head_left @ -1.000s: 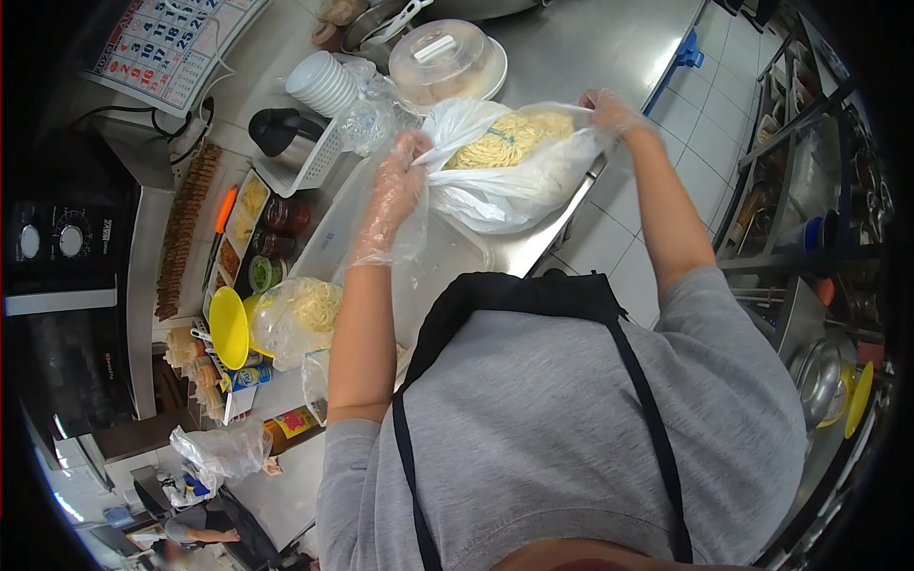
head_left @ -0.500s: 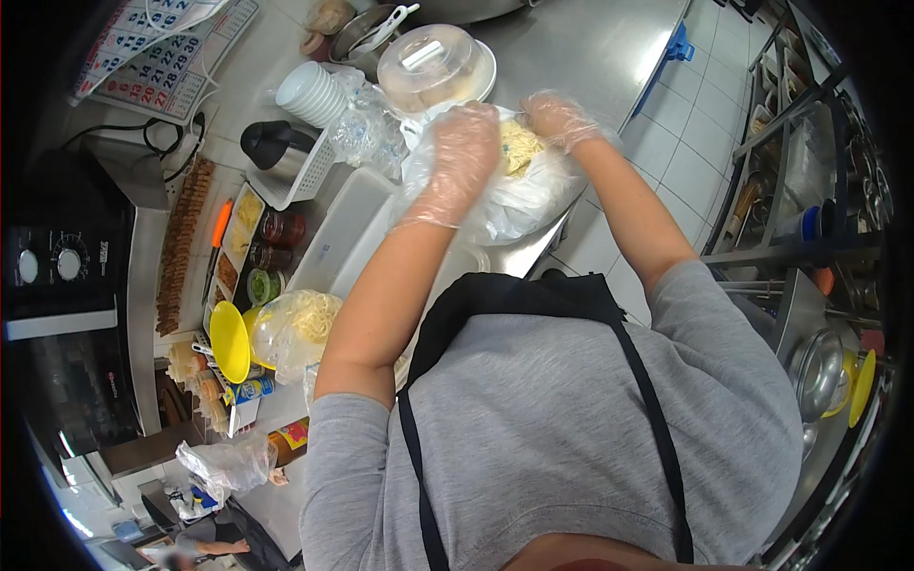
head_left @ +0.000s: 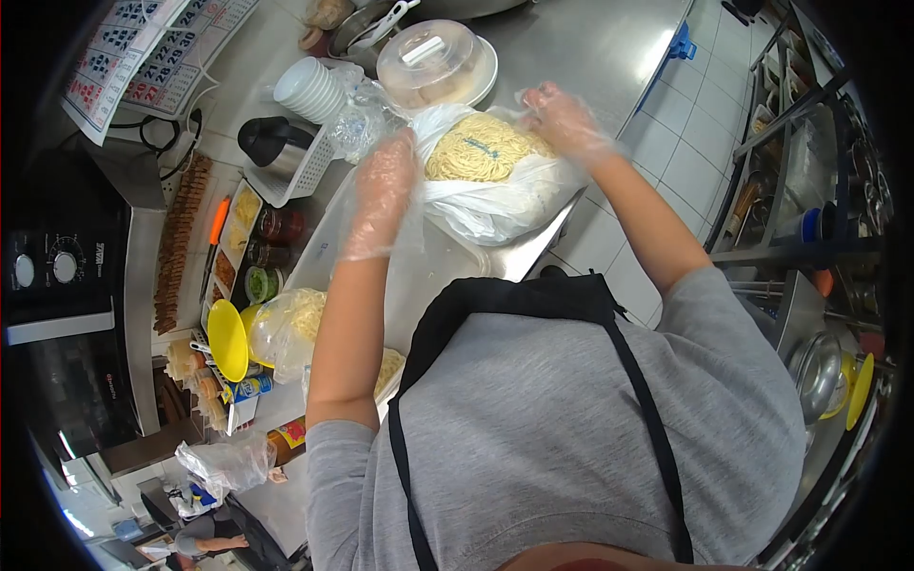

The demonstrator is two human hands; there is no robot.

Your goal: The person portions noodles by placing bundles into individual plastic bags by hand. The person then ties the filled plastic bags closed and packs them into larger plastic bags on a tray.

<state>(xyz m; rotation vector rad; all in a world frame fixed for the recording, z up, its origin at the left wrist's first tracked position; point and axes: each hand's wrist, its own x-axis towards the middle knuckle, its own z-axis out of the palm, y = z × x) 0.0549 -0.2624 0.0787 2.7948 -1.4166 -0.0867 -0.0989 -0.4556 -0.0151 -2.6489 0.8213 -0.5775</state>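
Note:
A white plastic bag [head_left: 495, 211] lies on the steel counter with its mouth spread wide. Inside it a mound of pale yellow noodles [head_left: 468, 157] shows, with a small blue-green printed strip on top. My left hand [head_left: 384, 181], in a clear plastic glove, is closed at the left edge of the bag. At the far right edge my right hand [head_left: 564, 119], gloved the same way, has its fingers bent together on the bag's rim. The fingertips of both hands are partly hidden by the loose glove film.
Behind the bag stands a plate under a clear domed lid [head_left: 430, 59]. To the left are stacked white bowls [head_left: 309, 88], a black-topped jug [head_left: 276, 143], jars [head_left: 278, 226], yellow bowls [head_left: 228, 338] and another noodle bag [head_left: 290, 324]. The counter [head_left: 590, 57] ends at the right, above tiled floor.
My left hand has moved left and my right hand slightly up, away from each other. The bag's mouth is wider, and far more of the noodles shows.

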